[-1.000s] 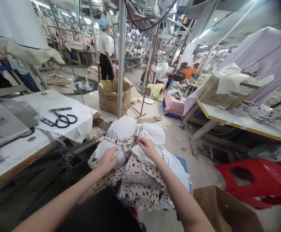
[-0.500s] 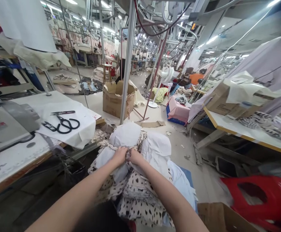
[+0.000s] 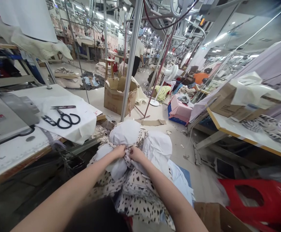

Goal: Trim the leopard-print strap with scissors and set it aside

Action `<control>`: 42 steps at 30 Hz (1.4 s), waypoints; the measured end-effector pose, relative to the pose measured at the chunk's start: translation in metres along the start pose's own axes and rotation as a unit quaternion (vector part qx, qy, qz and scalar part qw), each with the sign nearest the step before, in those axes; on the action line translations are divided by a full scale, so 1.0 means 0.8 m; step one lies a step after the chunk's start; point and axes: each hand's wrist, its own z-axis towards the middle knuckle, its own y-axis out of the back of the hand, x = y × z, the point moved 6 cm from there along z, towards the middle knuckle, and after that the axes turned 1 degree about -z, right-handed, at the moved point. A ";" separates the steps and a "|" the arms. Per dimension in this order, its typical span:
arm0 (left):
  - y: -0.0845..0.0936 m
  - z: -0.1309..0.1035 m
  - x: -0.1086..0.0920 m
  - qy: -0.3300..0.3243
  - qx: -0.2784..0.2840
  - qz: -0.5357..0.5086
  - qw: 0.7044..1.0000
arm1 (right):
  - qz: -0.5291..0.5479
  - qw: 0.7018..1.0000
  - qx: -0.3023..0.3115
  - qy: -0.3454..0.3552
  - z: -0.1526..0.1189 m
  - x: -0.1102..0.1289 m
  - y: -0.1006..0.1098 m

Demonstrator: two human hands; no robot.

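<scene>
Both hands meet over a heap of cream fabric pieces with dark spots (image 3: 140, 196). My left hand (image 3: 119, 151) is closed on a gathered strip of the spotted fabric (image 3: 127, 157). Just beside it, my right hand (image 3: 135, 153) pinches the same fabric, a small gap between the two. White cloth pieces (image 3: 125, 132) lie on the heap beyond my hands, and another white piece (image 3: 157, 145) is to the right. Pale blue cloth (image 3: 179, 180) hangs at the heap's right side. My fingertips are partly buried in folds.
On the left, black scissors (image 3: 67, 120) and thread snips (image 3: 48, 120) lie on the sewing table (image 3: 82, 129). A cardboard box (image 3: 116, 100) stands behind a metal pole (image 3: 130, 64). To the right are a red plastic stool (image 3: 263, 199) and another table (image 3: 251, 137).
My hands have moved slightly apart, with the spotted fabric now showing between them. The view has shifted a little, and a walking person in the background shows more clearly beside the pole.
</scene>
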 end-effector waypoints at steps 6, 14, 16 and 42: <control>-0.002 0.000 0.003 -0.004 -0.009 -0.003 1.000 | -0.029 0.999 -0.020 -0.019 -0.002 0.009 -0.013; -0.003 -0.006 -0.002 -0.024 -0.017 -0.003 1.000 | -0.038 0.997 -0.054 0.034 -0.016 0.023 -0.001; -0.002 -0.008 -0.004 -0.029 -0.022 -0.003 0.999 | -0.026 0.996 -0.060 0.061 -0.021 0.030 0.003; 0.015 -0.026 -0.018 -0.085 0.018 0.050 0.995 | 0.149 0.825 0.044 0.543 -0.303 0.247 0.057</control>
